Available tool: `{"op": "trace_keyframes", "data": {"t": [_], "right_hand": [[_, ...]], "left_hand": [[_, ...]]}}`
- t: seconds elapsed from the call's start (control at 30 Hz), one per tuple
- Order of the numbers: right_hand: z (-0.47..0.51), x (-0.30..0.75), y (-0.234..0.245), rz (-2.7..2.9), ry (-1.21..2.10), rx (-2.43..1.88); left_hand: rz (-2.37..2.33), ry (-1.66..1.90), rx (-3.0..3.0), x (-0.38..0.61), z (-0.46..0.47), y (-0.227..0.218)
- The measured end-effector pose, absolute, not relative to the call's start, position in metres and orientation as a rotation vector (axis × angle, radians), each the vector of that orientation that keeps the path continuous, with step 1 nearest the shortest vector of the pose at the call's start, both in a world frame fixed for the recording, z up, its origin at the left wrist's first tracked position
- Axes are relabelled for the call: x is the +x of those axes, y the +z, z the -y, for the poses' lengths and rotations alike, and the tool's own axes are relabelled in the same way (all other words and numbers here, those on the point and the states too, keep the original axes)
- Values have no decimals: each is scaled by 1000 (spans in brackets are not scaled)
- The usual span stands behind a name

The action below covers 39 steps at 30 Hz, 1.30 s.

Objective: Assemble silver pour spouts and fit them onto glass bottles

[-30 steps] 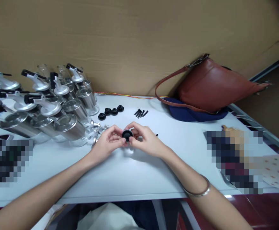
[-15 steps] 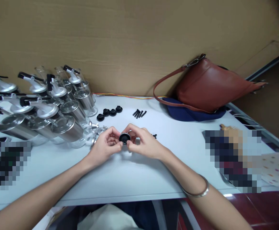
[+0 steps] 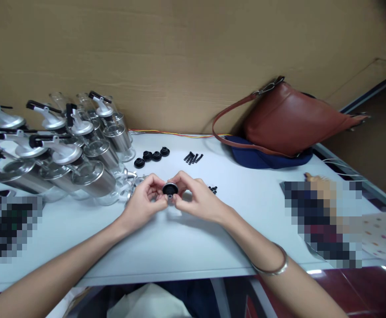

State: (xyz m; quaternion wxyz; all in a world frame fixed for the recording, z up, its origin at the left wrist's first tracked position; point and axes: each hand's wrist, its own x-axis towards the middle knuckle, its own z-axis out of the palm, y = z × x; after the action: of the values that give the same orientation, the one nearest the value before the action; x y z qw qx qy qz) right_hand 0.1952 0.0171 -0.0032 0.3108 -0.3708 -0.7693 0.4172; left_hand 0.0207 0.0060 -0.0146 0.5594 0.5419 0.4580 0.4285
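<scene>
Between both hands, just above the table, is a round black stopper with a silver rim (image 3: 170,190), its black underside turned toward me. My left hand (image 3: 148,194) grips its left edge with thumb and fingertips. On the opposite edge, the thumb and fingers of my right hand (image 3: 194,194) are closed. Beyond the hands lie several black rubber stoppers (image 3: 156,156) and a small group of thin black pins (image 3: 193,157). Silver metal parts (image 3: 126,179) sit left of my left hand, partly hidden by it. More small black pieces (image 3: 213,190) show behind my right wrist.
Glass and steel bottles (image 3: 93,176) stand crowded on the left, several with silver lever-topped lids (image 3: 66,153). A brown bag (image 3: 289,119) rests on a dark blue cap (image 3: 266,154) at the back right. A cardboard wall (image 3: 179,66) closes off the table's rear.
The stopper has tilted a little in my fingers, showing its underside at a different angle. Both hands have shifted very slightly left.
</scene>
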Motion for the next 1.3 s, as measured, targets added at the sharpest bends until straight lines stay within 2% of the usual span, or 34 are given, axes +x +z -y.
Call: {"op": "trace_keyframes", "data": {"t": [0.8, 1.3], "right_hand": [[-20, 201, 3, 2026, 1151, -1012], [-16, 202, 7, 2171, 1013, -1076]], "left_hand": [[-1008, 1081, 1222, 22, -9, -17], [-1074, 1085, 1253, 23, -6, -16]]}}
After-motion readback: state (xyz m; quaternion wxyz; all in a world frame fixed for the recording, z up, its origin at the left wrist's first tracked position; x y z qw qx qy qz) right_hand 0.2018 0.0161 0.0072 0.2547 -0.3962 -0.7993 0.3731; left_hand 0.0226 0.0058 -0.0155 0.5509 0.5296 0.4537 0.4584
